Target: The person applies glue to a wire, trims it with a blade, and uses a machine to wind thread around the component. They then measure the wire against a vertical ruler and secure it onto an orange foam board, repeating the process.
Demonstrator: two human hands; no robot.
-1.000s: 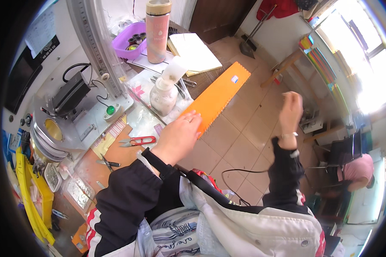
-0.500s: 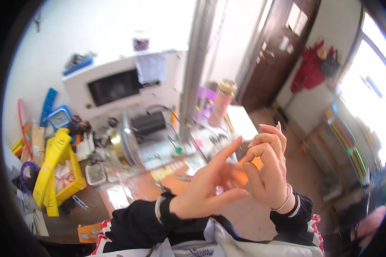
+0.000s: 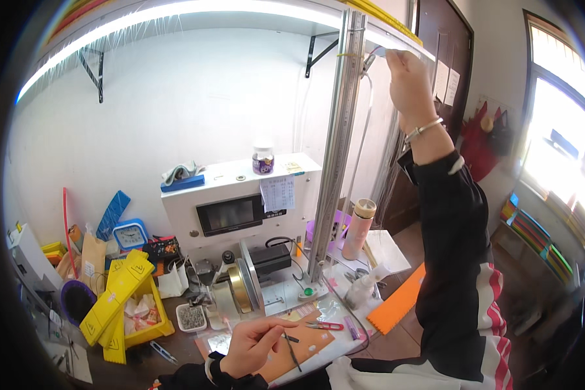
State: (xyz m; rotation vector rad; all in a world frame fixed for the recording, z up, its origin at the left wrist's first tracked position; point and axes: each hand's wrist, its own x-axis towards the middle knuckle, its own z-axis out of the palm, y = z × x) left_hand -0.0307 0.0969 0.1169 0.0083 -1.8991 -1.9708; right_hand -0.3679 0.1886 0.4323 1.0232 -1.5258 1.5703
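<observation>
My right hand [image 3: 411, 81] is raised high beside the top of an upright metal post [image 3: 340, 140]. Its fingertips pinch together at a small pale bluish piece [image 3: 380, 51], too small to name. Right by it, a small metal clip [image 3: 368, 63] is fixed on the post. Low at the front, my left hand [image 3: 250, 349] is closed over the orange mat [image 3: 315, 339], thumb and forefinger together; whatever lies between them cannot be made out. A thin dark tool, perhaps tweezers [image 3: 293, 354], lies beside its fingertips, and red-handled snips [image 3: 325, 325] lie just beyond.
Behind the mat stands a white machine with a dark screen [image 3: 231, 216] and a metal wheel [image 3: 252, 276]. At left are a yellow bin [image 3: 156, 325] and a white tray of small parts [image 3: 192, 318]. A pink bottle [image 3: 357, 231] stands right of the post. A shelf [image 3: 253, 21] runs overhead.
My two hands were close together at the front right; the right has gone up to the post's top, while the left has moved down and left over the mat. The view has tilted upward.
</observation>
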